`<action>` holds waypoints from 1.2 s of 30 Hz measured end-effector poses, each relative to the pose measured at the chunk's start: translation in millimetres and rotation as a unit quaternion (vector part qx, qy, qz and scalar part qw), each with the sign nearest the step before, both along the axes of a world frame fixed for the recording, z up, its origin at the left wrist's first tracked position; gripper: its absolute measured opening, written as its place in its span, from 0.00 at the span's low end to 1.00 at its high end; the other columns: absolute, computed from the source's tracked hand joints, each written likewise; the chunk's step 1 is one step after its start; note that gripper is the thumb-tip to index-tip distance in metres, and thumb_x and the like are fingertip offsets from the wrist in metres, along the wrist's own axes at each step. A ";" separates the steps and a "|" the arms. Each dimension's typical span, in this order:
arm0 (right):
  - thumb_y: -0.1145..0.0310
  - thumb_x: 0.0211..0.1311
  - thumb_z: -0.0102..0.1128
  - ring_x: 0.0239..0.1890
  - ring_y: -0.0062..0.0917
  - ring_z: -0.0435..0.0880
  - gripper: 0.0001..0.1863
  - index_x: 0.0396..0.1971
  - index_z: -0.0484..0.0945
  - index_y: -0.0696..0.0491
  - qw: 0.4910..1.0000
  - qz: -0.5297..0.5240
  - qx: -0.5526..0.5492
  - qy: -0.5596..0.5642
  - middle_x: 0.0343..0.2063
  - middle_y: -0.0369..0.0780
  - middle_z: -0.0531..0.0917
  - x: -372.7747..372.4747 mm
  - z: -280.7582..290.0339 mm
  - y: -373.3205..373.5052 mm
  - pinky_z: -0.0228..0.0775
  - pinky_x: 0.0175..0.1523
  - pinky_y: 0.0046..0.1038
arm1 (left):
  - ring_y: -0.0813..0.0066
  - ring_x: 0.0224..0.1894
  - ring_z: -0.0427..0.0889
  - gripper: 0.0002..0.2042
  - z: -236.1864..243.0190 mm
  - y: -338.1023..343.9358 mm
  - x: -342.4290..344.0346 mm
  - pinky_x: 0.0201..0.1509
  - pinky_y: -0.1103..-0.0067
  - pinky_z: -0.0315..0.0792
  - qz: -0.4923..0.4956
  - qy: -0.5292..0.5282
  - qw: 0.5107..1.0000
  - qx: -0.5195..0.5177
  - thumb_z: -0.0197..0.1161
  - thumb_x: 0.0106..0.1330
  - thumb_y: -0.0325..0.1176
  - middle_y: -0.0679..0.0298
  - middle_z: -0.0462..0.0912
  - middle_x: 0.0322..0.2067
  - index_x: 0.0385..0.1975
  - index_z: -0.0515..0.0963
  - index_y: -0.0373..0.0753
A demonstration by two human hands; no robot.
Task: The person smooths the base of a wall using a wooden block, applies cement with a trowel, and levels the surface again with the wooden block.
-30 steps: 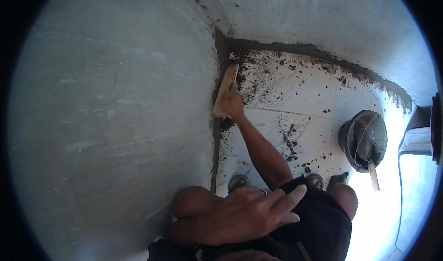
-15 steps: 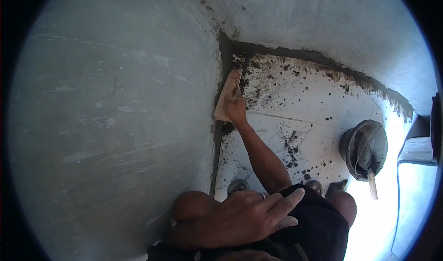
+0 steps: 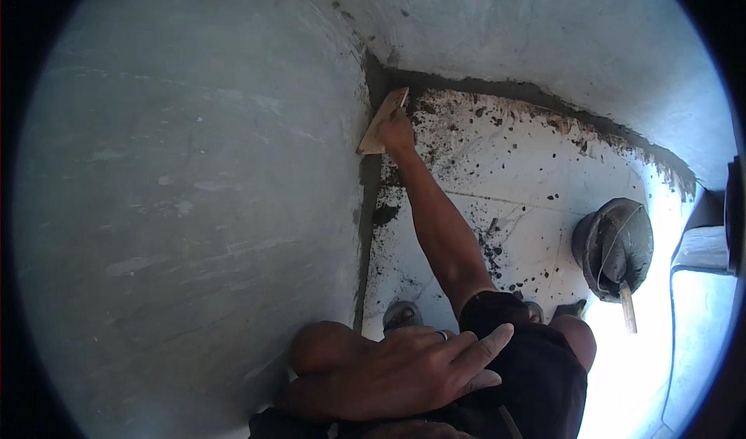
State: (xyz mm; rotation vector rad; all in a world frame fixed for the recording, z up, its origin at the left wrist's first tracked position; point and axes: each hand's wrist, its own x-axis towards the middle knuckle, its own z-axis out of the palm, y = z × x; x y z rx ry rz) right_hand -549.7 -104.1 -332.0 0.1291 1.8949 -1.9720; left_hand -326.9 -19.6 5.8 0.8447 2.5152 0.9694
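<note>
My right hand [image 3: 397, 134] is closed on a wooden float [image 3: 378, 133], a flat pale board. The float lies along the foot of the left wall, against a strip of dark mortar [image 3: 374, 78] near the corner. How the fingers grip its far side is hidden. Lower down, my left hand [image 3: 423, 365] rests across my lap with nothing in it. Its index finger and thumb point out to the right, apart from each other, while the other fingers bend. A ring shows on one finger.
On the right stands a black bucket [image 3: 588, 245] with a wire handle and a wooden-handled tool [image 3: 627, 307] in it. White floor tiles [image 3: 458, 276] carry mortar crumbs. A smooth grey wall [image 3: 194, 206] rises on the left, another wall [image 3: 559, 35] at the far side. My feet are below.
My right hand has slid the float farther from me along the wall's foot, toward the corner. My right arm reaches out more. The left hand stays in place.
</note>
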 end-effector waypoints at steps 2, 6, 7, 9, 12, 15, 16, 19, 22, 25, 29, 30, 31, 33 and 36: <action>0.67 0.58 0.52 0.57 0.54 0.74 0.34 0.64 0.60 0.67 0.998 -0.035 -0.044 0.028 0.53 0.62 0.75 -8.6 -12.9 -5.3 0.68 0.59 0.43 | 0.79 0.17 0.77 0.33 -1.6 -0.6 -0.6 0.22 0.80 0.74 0.010 0.016 1.000 -0.007 0.63 0.66 0.46 0.65 0.75 0.18 0.65 0.63 0.29; 0.65 0.58 0.52 0.53 0.55 0.77 0.32 0.61 0.63 0.67 0.985 -0.023 0.106 0.135 0.51 0.63 0.76 -20.7 -36.7 -10.1 0.70 0.56 0.47 | 0.78 0.17 0.77 0.33 -2.3 -0.8 0.0 0.21 0.80 0.74 0.009 0.007 1.000 0.006 0.63 0.67 0.45 0.65 0.76 0.18 0.64 0.64 0.29; 0.65 0.58 0.52 0.52 0.56 0.77 0.32 0.61 0.63 0.67 0.976 0.038 0.137 0.168 0.51 0.63 0.76 -23.3 -40.2 -9.4 0.70 0.55 0.47 | 0.78 0.17 0.77 0.33 -2.1 0.0 0.2 0.21 0.79 0.74 0.010 -0.001 1.000 0.013 0.63 0.67 0.45 0.64 0.77 0.19 0.64 0.64 0.29; 0.64 0.58 0.52 0.52 0.57 0.77 0.32 0.61 0.62 0.66 0.964 0.079 0.173 0.186 0.50 0.63 0.76 -23.5 -43.1 -6.2 0.70 0.55 0.48 | 0.77 0.17 0.77 0.33 -0.3 1.6 1.5 0.20 0.79 0.74 0.004 0.001 1.000 0.015 0.63 0.67 0.45 0.63 0.77 0.19 0.64 0.64 0.29; 0.65 0.59 0.52 0.51 0.58 0.76 0.33 0.62 0.60 0.65 0.986 0.017 0.113 0.118 0.47 0.64 0.77 7.1 -37.4 1.1 0.70 0.55 0.48 | 0.77 0.17 0.78 0.32 -0.3 3.9 3.2 0.20 0.79 0.73 0.000 0.025 1.000 0.006 0.63 0.67 0.45 0.63 0.78 0.19 0.64 0.64 0.29; 0.67 0.58 0.53 0.51 0.58 0.76 0.33 0.62 0.60 0.66 0.994 0.009 0.106 0.032 0.47 0.64 0.78 65.9 -24.4 7.5 0.70 0.55 0.49 | 0.75 0.16 0.78 0.32 -2.2 5.8 4.9 0.20 0.79 0.74 0.000 0.017 1.000 0.014 0.62 0.67 0.45 0.62 0.77 0.19 0.63 0.64 0.28; 0.67 0.58 0.54 0.51 0.58 0.76 0.33 0.62 0.60 0.66 0.995 -0.044 0.057 0.067 0.47 0.64 0.77 80.2 -20.9 8.4 0.70 0.55 0.48 | 0.73 0.16 0.77 0.32 -3.2 6.1 5.6 0.20 0.78 0.75 0.002 0.014 0.999 0.032 0.61 0.67 0.44 0.62 0.75 0.19 0.63 0.64 0.27; 0.68 0.57 0.55 0.49 0.52 0.79 0.33 0.61 0.62 0.66 0.990 -0.092 0.014 0.104 0.47 0.60 0.79 86.2 -15.9 7.2 0.71 0.53 0.44 | 0.72 0.16 0.77 0.31 -3.8 5.1 7.9 0.20 0.78 0.75 0.004 0.028 0.999 0.016 0.61 0.67 0.45 0.61 0.75 0.19 0.62 0.65 0.26; 0.68 0.55 0.56 0.44 0.42 0.83 0.30 0.59 0.67 0.64 0.996 -0.036 0.069 0.039 0.43 0.53 0.82 58.9 -19.7 4.7 0.75 0.46 0.38 | 0.75 0.15 0.76 0.32 -0.7 4.9 12.7 0.18 0.79 0.72 0.003 0.011 1.000 0.023 0.62 0.67 0.45 0.61 0.77 0.18 0.64 0.64 0.28; 0.69 0.54 0.58 0.41 0.43 0.85 0.28 0.55 0.69 0.64 1.000 -0.007 0.012 0.010 0.40 0.52 0.83 39.1 -27.3 2.8 0.76 0.43 0.38 | 0.76 0.14 0.75 0.32 -0.2 4.6 13.8 0.18 0.79 0.71 0.005 0.026 0.999 0.029 0.62 0.67 0.45 0.61 0.77 0.18 0.65 0.64 0.29; 0.70 0.53 0.58 0.37 0.40 0.85 0.25 0.51 0.70 0.64 0.965 -0.117 0.107 0.209 0.36 0.50 0.83 33.9 -33.6 0.2 0.76 0.41 0.36 | 0.76 0.14 0.74 0.33 -5.5 3.2 11.0 0.17 0.79 0.70 0.018 0.031 0.998 0.042 0.63 0.67 0.45 0.62 0.76 0.17 0.65 0.63 0.28; 0.70 0.52 0.58 0.36 0.38 0.85 0.24 0.50 0.70 0.64 0.954 -0.121 0.142 0.234 0.35 0.50 0.83 28.5 -34.1 0.0 0.76 0.41 0.36 | 0.76 0.14 0.74 0.33 -6.3 3.6 11.1 0.17 0.79 0.70 0.018 0.039 0.998 0.039 0.63 0.67 0.45 0.62 0.77 0.17 0.65 0.63 0.28; 0.69 0.53 0.58 0.43 0.43 0.82 0.28 0.55 0.67 0.63 0.968 -0.072 0.119 0.207 0.40 0.53 0.81 20.1 -34.0 0.1 0.73 0.47 0.38 | 0.76 0.14 0.74 0.33 -6.8 3.9 11.2 0.17 0.79 0.70 0.017 0.036 0.999 0.035 0.63 0.67 0.45 0.62 0.77 0.17 0.64 0.63 0.28; 0.67 0.53 0.57 0.52 0.51 0.77 0.34 0.62 0.62 0.61 0.988 0.007 0.087 0.127 0.48 0.58 0.78 -1.0 -33.2 1.5 0.69 0.55 0.42 | 0.75 0.15 0.75 0.32 -6.3 4.5 11.8 0.18 0.78 0.71 0.015 0.022 0.999 0.034 0.62 0.67 0.45 0.62 0.76 0.18 0.63 0.64 0.27; 0.67 0.54 0.57 0.55 0.53 0.76 0.38 0.66 0.58 0.60 0.999 0.006 -0.005 0.049 0.50 0.60 0.78 -11.6 -31.0 5.8 0.69 0.58 0.43 | 0.72 0.17 0.77 0.30 -6.5 4.6 11.7 0.20 0.77 0.74 0.017 0.016 0.999 0.040 0.62 0.67 0.43 0.62 0.75 0.20 0.61 0.66 0.26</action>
